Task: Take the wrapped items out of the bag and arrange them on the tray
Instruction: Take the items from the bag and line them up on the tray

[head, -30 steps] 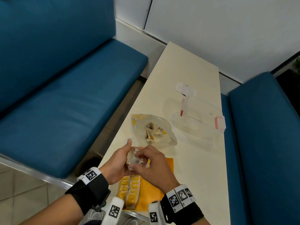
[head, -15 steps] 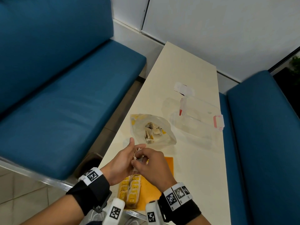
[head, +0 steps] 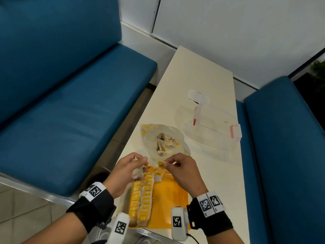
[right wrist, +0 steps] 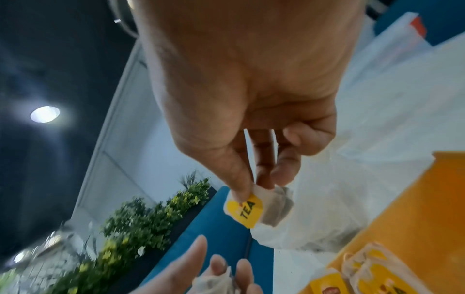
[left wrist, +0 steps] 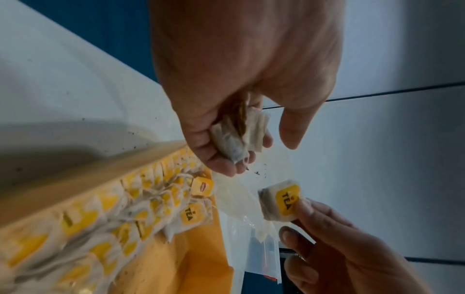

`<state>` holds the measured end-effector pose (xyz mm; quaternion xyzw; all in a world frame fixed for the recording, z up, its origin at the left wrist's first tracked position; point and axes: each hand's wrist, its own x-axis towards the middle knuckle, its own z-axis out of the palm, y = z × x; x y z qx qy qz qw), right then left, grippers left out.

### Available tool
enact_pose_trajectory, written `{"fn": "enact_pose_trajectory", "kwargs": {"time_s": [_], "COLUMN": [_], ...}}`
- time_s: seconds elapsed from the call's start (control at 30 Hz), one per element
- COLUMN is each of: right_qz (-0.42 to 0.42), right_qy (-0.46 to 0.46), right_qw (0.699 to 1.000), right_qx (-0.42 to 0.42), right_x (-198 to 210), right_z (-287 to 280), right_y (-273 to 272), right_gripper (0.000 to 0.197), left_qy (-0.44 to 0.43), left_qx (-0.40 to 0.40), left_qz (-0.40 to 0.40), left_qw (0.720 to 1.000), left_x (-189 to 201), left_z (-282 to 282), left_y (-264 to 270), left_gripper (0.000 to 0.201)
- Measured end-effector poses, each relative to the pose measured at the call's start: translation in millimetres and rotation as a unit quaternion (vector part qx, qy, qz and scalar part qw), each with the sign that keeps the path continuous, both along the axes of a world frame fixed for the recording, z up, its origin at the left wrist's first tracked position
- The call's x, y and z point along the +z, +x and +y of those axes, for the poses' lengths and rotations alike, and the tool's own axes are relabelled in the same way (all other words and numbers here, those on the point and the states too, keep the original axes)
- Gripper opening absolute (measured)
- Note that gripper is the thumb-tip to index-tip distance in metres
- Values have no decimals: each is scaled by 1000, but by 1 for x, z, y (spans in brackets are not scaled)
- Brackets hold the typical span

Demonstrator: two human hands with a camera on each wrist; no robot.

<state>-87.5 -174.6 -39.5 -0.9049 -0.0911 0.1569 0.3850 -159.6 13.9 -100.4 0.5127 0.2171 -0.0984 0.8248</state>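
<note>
My left hand [head: 136, 163] grips a small bunch of white tea bags [left wrist: 239, 137] above the far left corner of the orange tray [head: 173, 196]. My right hand [head: 171, 164] pinches a single tea bag [right wrist: 259, 208] with a yellow TEA tag between thumb and fingers, a little right of the left hand. Two rows of tea bags [head: 142, 199] lie along the tray's left side. The clear plastic bag [head: 181, 147] lies open on the table just beyond both hands, with several tea bags inside.
A clear plastic box with pink clips [head: 212, 134] stands right of the bag, and a small white packet [head: 198, 98] lies behind it. The narrow cream table [head: 198, 73] runs between two blue benches [head: 70, 103]. The tray's right half is bare.
The hands were joined around the bunch above the tray. They have drawn apart, and the right hand has pulled one tagged tea bag away to the right.
</note>
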Motion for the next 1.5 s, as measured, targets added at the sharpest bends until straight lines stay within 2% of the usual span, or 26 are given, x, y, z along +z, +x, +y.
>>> {"fn": "enact_pose_trajectory", "kwargs": {"time_s": [0.1,0.23,0.4,0.5,0.6,0.77,0.9,1.03,1.27,1.5], "right_qz": [46,93,130,152,148,136,179,226,263,219], "right_qy": [42,93,177,201,209,134,37,-12,-8,32], "right_qw": [998,991,975,967,966,980,983,974,962,964], "right_qx": [6,26,-23,-28,-44,-57,-21,7,-72,-149], "right_x": [-1,0,-8,-14,-19,-33,-56,-76,-96,-109], "right_z": [-3,-1,1,-1,-4,-25,-36,-33,-20,-13], "right_y": [2,-2,-4,-9,-7,1,-3,-7,0,-5], "right_gripper": [8,4,5,4,6,1,7,11,9,11], "left_qy": [75,153,174,202,208,180,150,142,128,65], "left_qx": [-33,-103,-90,-90,-105,-71,-71,-70,-70,-57], "left_qz": [-34,-56,-67,-60,-48,-8,10,14,21,43], "left_qw": [996,981,978,973,971,981,986,987,989,995], "left_x": [0,1,2,0,-3,-7,-8,-8,-10,-6], "left_z": [3,-2,-11,-13,-13,-8,-5,-6,-5,-4], "left_y": [1,1,1,3,5,6,5,6,6,6], "left_gripper": [22,42,10,6,12,7,5,4,9,37]}}
